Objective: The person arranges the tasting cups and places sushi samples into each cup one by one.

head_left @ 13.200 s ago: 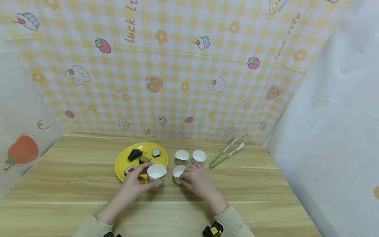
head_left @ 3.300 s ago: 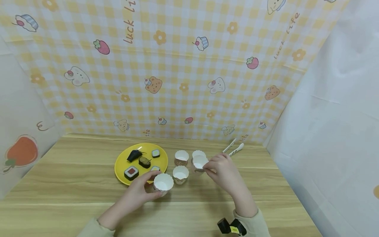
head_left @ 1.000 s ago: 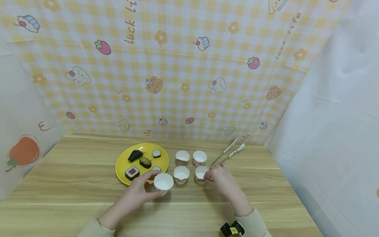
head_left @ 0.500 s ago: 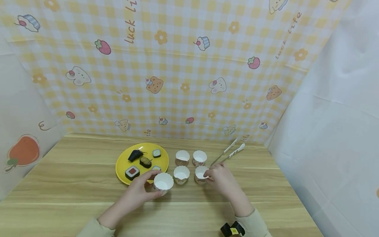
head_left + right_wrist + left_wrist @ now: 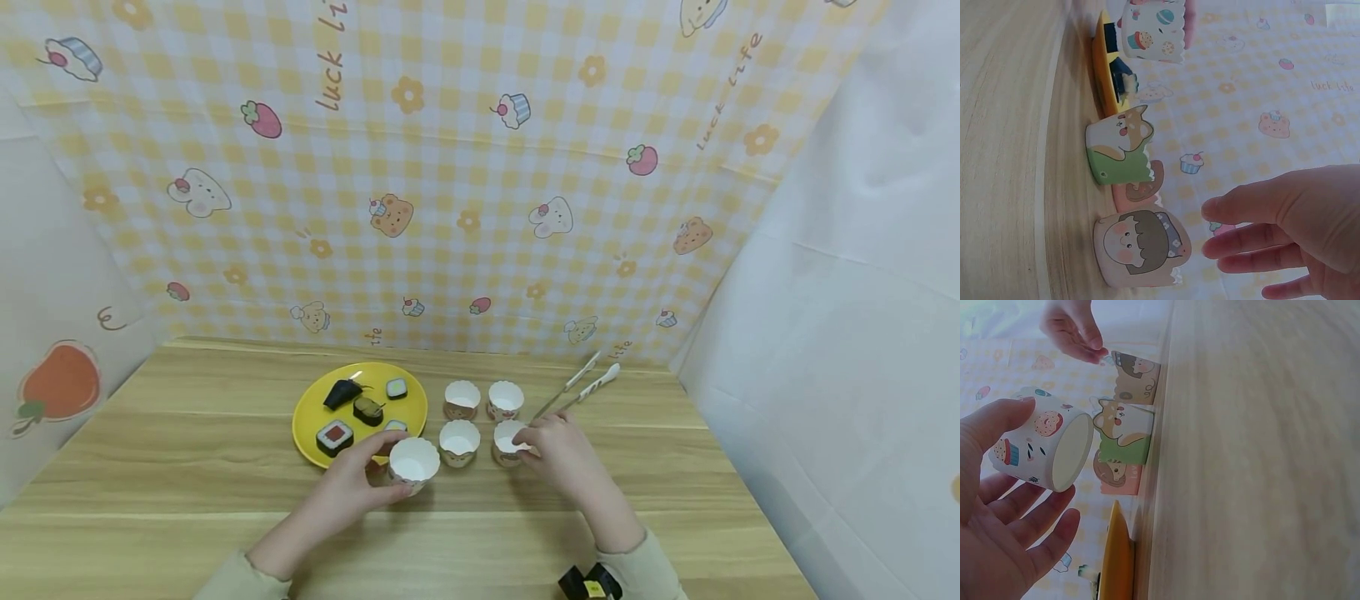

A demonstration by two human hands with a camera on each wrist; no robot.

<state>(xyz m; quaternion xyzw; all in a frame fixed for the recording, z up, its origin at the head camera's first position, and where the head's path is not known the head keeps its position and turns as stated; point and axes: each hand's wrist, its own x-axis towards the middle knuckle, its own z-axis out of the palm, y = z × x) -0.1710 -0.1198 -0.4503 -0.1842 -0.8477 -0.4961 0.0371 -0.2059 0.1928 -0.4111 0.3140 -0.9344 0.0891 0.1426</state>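
Cup (image 5: 1041,440) gripped by left hand (image 5: 354,483), fingers curved; right hand (image 5: 557,447), fingers parted, empty, beside near right cup (image 5: 506,442); light touch advised

A yellow-checked cloth (image 5: 480,167) hangs behind the wood-grained tabletop (image 5: 420,550).

A plate (image 5: 302,423) is lying lower left of centre, carrying sushi (image 5: 334,437). Tongs (image 5: 598,384) are lying lower right of centre. A cloth (image 5: 450,167) is filling the upper middle, a sheet (image 5: 862,275) is hanging at right, and a table (image 5: 172,467) is spanning the bottom.
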